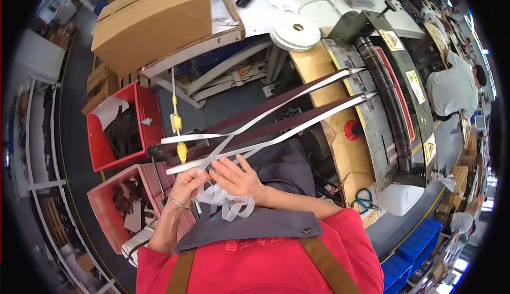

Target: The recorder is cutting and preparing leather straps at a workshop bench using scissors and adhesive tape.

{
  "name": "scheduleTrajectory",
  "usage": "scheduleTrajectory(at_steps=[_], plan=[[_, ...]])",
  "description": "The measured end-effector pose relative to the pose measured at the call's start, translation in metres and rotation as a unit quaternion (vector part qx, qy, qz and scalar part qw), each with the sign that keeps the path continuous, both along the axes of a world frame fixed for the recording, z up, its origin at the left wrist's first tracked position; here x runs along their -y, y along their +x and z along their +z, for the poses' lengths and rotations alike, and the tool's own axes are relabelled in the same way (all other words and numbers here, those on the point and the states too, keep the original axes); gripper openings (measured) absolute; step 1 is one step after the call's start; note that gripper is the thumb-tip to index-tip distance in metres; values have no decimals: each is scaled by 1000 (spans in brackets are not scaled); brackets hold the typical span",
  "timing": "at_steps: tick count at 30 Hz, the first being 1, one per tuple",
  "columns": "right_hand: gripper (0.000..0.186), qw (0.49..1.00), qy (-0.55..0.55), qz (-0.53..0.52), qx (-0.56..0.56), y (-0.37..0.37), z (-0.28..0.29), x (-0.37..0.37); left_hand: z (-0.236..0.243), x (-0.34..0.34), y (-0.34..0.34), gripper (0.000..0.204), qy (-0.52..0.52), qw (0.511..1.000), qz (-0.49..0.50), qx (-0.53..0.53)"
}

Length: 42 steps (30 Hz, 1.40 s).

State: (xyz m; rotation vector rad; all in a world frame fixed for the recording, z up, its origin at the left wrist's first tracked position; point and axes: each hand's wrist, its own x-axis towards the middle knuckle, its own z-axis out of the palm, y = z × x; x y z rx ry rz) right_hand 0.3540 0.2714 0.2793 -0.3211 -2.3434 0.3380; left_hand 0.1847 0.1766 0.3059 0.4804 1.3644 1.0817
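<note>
At my waist, my left hand (188, 186) pinches a white tape (177, 168). Just to its right, my right hand (239, 182) has its fingers bent on the same tapes, its thumb hidden. A loose translucent ribbon (234, 204) hangs beneath my hands. White tapes and dark maroon strips (234, 118) stretch diagonally toward a machine with a long black roller (385, 102), its far ends at small guides on a metal plate. A yellow fitting (182, 151) on a hanging cord is just above my left hand.
Cardboard box (149, 33) and white rolls (295, 31) on the table ahead; red crate (95, 134) and pink crate (103, 214) at left; wooden tray (313, 86) with green scissors (364, 197), white jug (401, 201) and blue crates (398, 262) at right. A co-worker in grey (451, 86) bends beyond the machine.
</note>
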Motion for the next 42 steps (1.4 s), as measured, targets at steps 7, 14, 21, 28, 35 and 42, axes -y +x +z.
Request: scheduleTrajectory(at_steps=[7,14,21,28,35,42], plan=[[47,994,-74,62,52,-31,0,-1,26,15,8,29,184,965,-3,-187],[31,979,-190,69,-37,-35,-12,-4,1,15,33,27,249,931,185,-190],[66,936,-344,62,43,-39,-12,1,-39,1,75,70,285,929,130,-198],[68,891,-452,40,28,-35,8,0,-61,-23,60,25,125,917,372,68],[52,964,-234,96,-78,1,4,-9,-69,-26,11,17,145,778,349,502],[41,984,-114,-134,24,14,-22,-47,-30,-24,16,23,77,741,228,627]])
